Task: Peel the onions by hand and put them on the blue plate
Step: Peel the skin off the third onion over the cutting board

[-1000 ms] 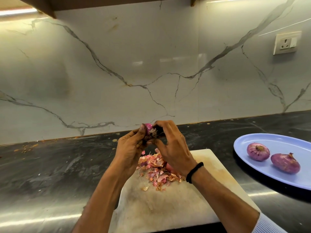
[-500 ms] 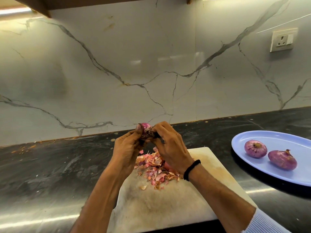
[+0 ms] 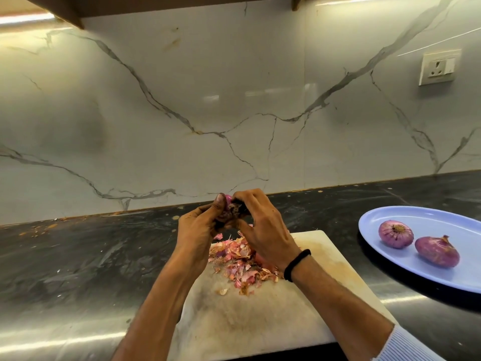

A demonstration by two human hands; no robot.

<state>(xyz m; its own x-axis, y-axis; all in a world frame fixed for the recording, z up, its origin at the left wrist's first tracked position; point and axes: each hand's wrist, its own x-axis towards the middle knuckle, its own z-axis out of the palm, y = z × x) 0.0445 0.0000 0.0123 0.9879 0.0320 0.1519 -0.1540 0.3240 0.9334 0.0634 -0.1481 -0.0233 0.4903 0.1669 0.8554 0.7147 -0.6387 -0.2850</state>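
A small red onion (image 3: pixel 229 207) is held up above the far end of the white cutting board (image 3: pixel 250 313). My left hand (image 3: pixel 199 227) grips it from the left, thumb up along its side. My right hand (image 3: pixel 263 225) pinches its top and near side with curled fingers. Most of the onion is hidden by my fingers. Below the hands lies a heap of pink onion skins (image 3: pixel 242 264) on the board. A blue plate (image 3: pixel 426 217) at the right holds two peeled purple onions (image 3: pixel 395 233) (image 3: pixel 437 251).
The board sits on a dark stone counter (image 3: pixel 78 256) against a white marble wall. A wall socket (image 3: pixel 438 66) is high on the right. Crumbs of skin lie along the counter's back edge at the left. Something pink shows under my right wrist, partly hidden.
Both hands stay together on the onion above the board. My right fingers have shifted over its top. The skin heap and plate have not moved.
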